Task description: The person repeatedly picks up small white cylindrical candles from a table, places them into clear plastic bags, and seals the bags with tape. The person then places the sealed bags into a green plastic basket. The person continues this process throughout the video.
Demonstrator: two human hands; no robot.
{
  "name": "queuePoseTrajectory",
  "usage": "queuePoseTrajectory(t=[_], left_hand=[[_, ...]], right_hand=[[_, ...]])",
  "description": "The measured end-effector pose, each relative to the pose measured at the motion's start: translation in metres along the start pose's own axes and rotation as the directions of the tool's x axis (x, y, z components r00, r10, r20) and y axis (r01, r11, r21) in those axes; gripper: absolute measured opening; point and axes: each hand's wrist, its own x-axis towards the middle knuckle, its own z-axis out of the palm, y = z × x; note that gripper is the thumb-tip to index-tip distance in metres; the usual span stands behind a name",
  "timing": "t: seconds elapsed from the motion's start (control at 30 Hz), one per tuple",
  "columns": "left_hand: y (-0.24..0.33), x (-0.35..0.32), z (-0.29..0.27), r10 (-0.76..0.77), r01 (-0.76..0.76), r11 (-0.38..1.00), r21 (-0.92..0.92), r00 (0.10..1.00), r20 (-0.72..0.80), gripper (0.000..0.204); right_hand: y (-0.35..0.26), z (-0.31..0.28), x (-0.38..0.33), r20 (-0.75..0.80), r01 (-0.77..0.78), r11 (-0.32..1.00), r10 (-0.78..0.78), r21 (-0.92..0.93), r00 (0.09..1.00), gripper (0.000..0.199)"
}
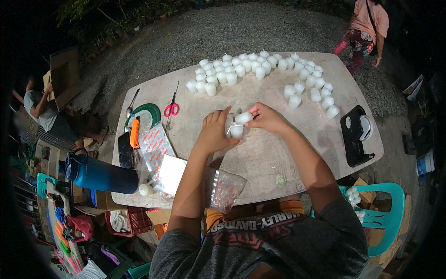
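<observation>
R hand [270, 120] pinching tilted candle [242, 117] nr 2nd candle [237, 132] on tbl [260, 162]; L hand [212, 132] curled by 2nd, can't tell if gripping.

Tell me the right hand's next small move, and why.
Perhaps set the tilted white cylindrical wax candle in the right hand upright on the pale rectangular table: it leans close to a second white candle by the left hand, while the grouped white candles beyond stand upright.
</observation>
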Motion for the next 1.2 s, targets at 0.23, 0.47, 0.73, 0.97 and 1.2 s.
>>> queuePoseTrajectory(t=[0.23, 0.47, 0.73, 0.97, 1.2], left_hand=[[-0.001, -0.003, -0.001, -0.030, 0.030, 0.999, 0.038, 0.999, -0.014, 0.097], [0.001, -0.002, -0.005, 0.014, -0.014, 1.000, 0.009, 1.000, 0.004, 0.090], [0.009, 0.001, -0.011, 0.120, -0.121, 0.993, 0.005, 0.992, 0.048, 0.076], [0.005, -0.005, -0.013, 0.067, -0.072, 0.979, 0.190, 0.997, 0.032, 0.042], [0.002, 0.015, 0.008, 0.054, -0.027, 0.943, 0.331, 0.996, -0.073, 0.036]], right_hand=[[-0.047, -0.008, -0.019, 0.103, 0.201, 0.921, -0.177, -0.332, 0.979, 0.039], [-0.042, 0.010, -0.013, -0.053, 0.084, 0.975, -0.097, -0.208, 0.994, 0.037], [-0.017, 0.006, -0.001, 0.059, 0.022, 0.999, -0.024, 0.031, 0.998, 0.019], [-0.028, 0.015, 0.015, 0.194, -0.119, 0.989, 0.101, 0.083, 0.976, 0.020], [-0.019, -0.005, 0.137, -0.359, -0.011, 0.686, -0.366, -0.728, 0.859, 0.068]])
